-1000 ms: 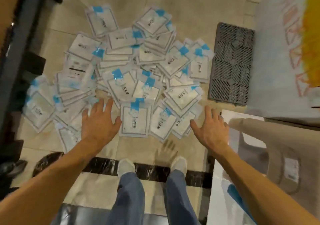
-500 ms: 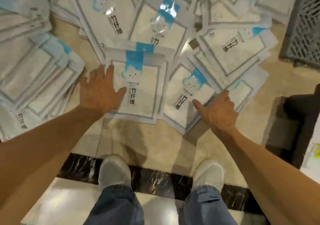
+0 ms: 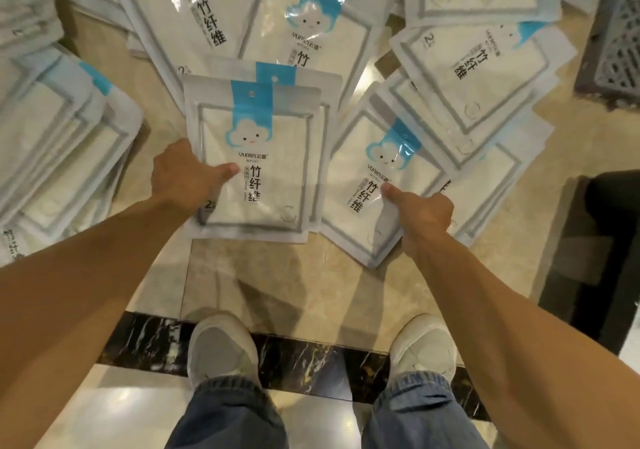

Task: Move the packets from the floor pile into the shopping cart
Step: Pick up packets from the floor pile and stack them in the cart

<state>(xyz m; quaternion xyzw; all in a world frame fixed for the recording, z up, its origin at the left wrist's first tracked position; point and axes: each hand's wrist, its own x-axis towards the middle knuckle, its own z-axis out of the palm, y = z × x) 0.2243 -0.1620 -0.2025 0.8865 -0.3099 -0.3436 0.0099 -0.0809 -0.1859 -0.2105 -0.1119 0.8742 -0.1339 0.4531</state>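
Floor pile (image 3: 450, 67): big sprawl of white/blue packets over the tan tile floor (image 3: 277, 292), fanned across top of view, more stacked at left edge. Grey slotted grate (image 3: 613, 33) at top right, next to pile. Dark block at right, beside the right arm; can't tell what it is. Shopping cart not in view, so drop-off spot unknown from here.

Centre packet (image 3: 249, 157): nearest edge of pile, upright to camera, 2nd packet directly under it, offset a bit up/right. Angled packet (image 3: 367, 185): just right of it, tilted, overlapped at its far end by other packets.

Step in hand, prob.: grabbing first packets off near edge. To do well: pinch firmly near bottom edge, film looks slick; lift straight up so lower packet either comes along clean or stays put; slide angled one toward feet before lifting, since pile overlaps its top. Stack both into one hand if poss. for carrying.

Left hand (image 3: 187, 178): thumb across front of centre packet, fingers hidden behind left edge; closed grip, holding it, maybe the one beneath too.
Right hand (image 3: 422, 209): thumb pressed on face of angled packet, fingers curled under its right edge; narrow pinch.
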